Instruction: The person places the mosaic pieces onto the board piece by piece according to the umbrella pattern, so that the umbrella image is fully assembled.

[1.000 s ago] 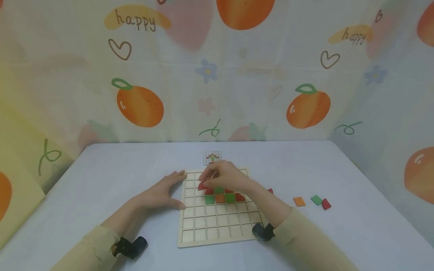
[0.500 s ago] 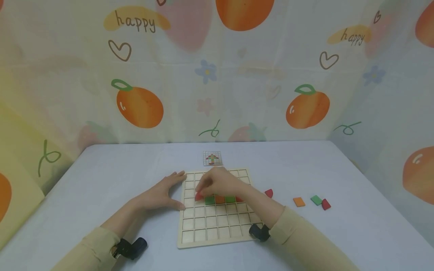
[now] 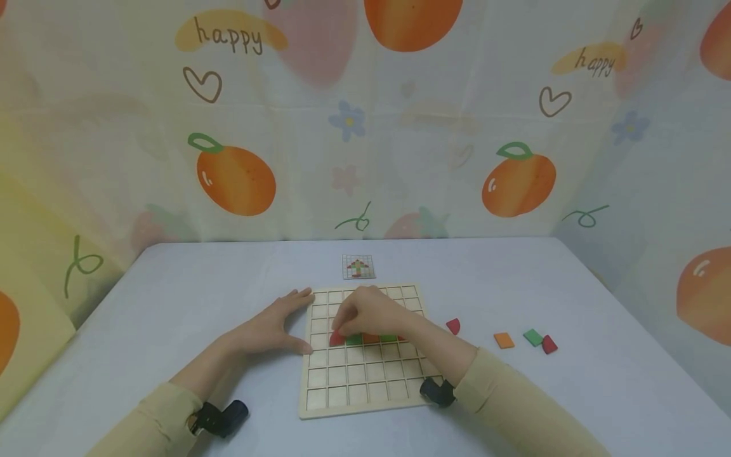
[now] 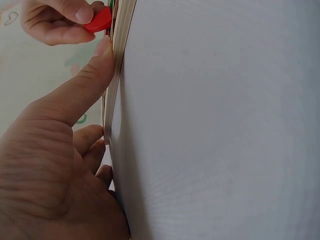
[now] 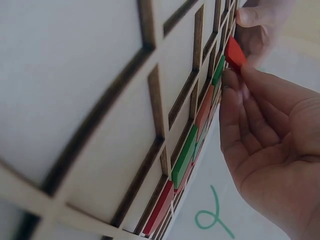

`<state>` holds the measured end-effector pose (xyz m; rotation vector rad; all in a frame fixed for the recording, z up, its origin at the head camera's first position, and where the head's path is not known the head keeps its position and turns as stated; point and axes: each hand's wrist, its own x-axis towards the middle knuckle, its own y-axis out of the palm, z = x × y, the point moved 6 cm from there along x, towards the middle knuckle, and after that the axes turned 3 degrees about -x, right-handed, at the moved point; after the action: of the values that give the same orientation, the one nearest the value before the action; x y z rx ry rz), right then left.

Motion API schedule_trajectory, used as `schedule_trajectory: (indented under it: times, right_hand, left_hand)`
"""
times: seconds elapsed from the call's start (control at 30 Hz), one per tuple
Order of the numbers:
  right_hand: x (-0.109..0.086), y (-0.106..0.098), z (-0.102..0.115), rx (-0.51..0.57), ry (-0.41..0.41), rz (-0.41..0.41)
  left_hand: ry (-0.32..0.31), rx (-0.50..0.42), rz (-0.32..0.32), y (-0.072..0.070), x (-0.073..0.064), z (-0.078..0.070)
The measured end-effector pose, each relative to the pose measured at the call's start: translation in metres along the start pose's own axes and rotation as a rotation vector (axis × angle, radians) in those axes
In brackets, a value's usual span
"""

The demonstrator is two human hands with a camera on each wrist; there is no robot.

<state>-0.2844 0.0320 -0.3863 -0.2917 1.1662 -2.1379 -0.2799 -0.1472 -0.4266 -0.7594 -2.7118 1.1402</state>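
A wooden grid board [image 3: 365, 376] lies on the white table. My right hand [image 3: 374, 310] pinches a red quarter-round tile [image 5: 234, 53] between thumb and fingers, over the board's left part, at the left end of a row of tiles. In that row are a green tile [image 3: 354, 340], an orange tile [image 5: 204, 107], a second green tile [image 5: 184, 156] and a red tile [image 5: 159, 207]. The tiles behind this row are mostly hidden by the right hand. My left hand [image 3: 259, 331] rests at the board's left edge, fingers spread, the thumb touching the rim in the left wrist view.
Behind the board lies a small pattern card [image 3: 358, 267]. On the table to the right are a loose red tile [image 3: 453, 326], an orange square [image 3: 504, 341], a green square [image 3: 533, 337] and another red tile [image 3: 549, 344]. A printed cloth [image 3: 400, 158] hangs behind the table.
My right hand, with the red tile, has come nearer along the board, from the row behind to the left end of the front tile row. The left hand stays put.
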Motion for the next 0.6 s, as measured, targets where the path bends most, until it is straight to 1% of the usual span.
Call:
schedule_trajectory:
  times: [0.17, 0.4, 0.6]
  right_hand:
    - [-0.0001, 0.0005, 0.0, -0.007, 0.001, -0.002]
    - [-0.0007, 0.0002, 0.0014, -0.02, 0.003, 0.002]
    - [-0.001, -0.0002, 0.0023, -0.038, -0.008, -0.018]
  left_hand:
    - [-0.011, -0.009, 0.001, 0.0001, -0.0005, 0.0011]
    - [0.006, -0.001, -0.001, -0.0005, -0.0007, -0.003]
    - [-0.006, 0.003, -0.003, -0.0003, 0.0005, 0.0004]
